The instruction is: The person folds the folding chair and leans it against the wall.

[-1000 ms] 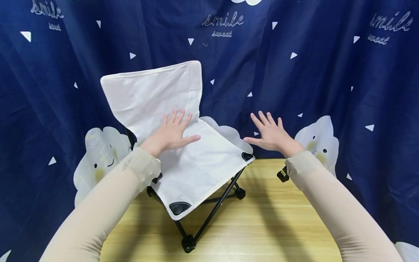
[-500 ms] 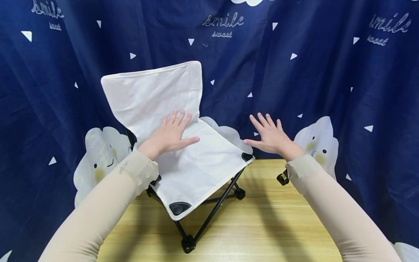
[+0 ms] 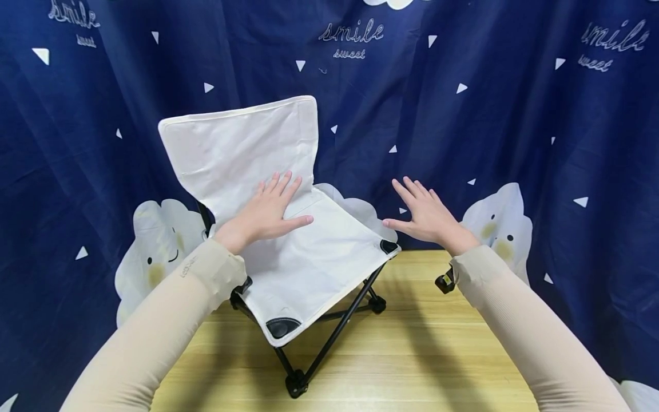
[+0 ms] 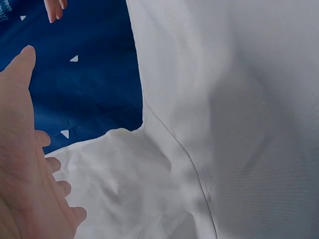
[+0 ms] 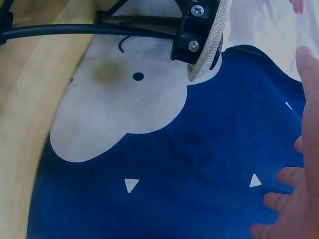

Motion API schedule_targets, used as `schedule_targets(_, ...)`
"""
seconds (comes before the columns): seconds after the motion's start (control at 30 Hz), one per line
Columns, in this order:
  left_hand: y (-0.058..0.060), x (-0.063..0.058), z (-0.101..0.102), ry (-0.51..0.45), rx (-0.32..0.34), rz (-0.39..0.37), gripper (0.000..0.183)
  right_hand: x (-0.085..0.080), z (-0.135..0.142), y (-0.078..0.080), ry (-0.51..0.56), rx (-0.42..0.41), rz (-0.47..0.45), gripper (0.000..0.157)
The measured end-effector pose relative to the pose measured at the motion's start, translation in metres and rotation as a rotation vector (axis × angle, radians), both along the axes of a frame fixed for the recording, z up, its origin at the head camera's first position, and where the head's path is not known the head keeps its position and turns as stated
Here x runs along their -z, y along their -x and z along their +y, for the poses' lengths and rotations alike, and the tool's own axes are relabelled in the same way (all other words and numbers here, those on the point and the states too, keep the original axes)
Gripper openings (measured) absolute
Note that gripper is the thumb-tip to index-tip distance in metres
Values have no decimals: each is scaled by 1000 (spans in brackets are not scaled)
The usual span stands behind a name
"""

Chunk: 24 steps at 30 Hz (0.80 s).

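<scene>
A folding chair (image 3: pixel 314 252) with white fabric and a black tube frame stands unfolded on a wooden surface, its backrest (image 3: pixel 247 143) toward the back left. My left hand (image 3: pixel 268 212) hovers over the seat in front of the backrest, fingers spread and straight, thumb pointing right. In the left wrist view the white fabric (image 4: pixel 259 124) lies beside that hand (image 4: pixel 25 149), which holds nothing. To the right of the seat my right hand (image 3: pixel 424 214) is held in the air, fingers extended and holding nothing. The right wrist view shows a black frame joint (image 5: pixel 197 35) with screws near that hand (image 5: pixel 299 169).
A dark blue curtain (image 3: pixel 463 137) printed with white triangles, clouds and lettering hangs behind the chair. The wood-grain surface (image 3: pixel 412 343) extends below and right of the chair. Black legs with a foot joint (image 3: pixel 296 382) reach toward the front.
Both hands stay almost in place. The left hand and forearm have shifted slightly left, and the right hand's fingers have turned a little and closed up. The chair has not moved.
</scene>
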<state>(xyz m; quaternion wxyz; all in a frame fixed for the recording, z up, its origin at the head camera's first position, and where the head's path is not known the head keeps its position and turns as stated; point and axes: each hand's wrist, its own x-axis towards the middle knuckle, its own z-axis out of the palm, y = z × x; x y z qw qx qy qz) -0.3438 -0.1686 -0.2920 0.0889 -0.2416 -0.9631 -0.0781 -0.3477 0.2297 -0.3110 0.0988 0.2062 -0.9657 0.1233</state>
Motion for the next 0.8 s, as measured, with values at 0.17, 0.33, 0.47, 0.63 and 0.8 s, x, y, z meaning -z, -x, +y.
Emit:
schedule_targets(0.17,-2,-1,-2,-14,22,13,106,2,2,1,39,-24,40,103)
schedule_targets(0.33,-4,-3,-4,-40,50,32,107,3,2,1,60,-33,59,101)
schedule_targets(0.47,-5,-2,-6,-61,63,43,107,3,3,-1,66,-36,56,100)
schedule_targets(0.63,-7,0,-9,-73,83,58,107,6,2,-3,64,-48,53,99)
schedule_targets(0.8,-12,1,-11,-85,87,66,107,7,2,-4,68,-61,61,99)
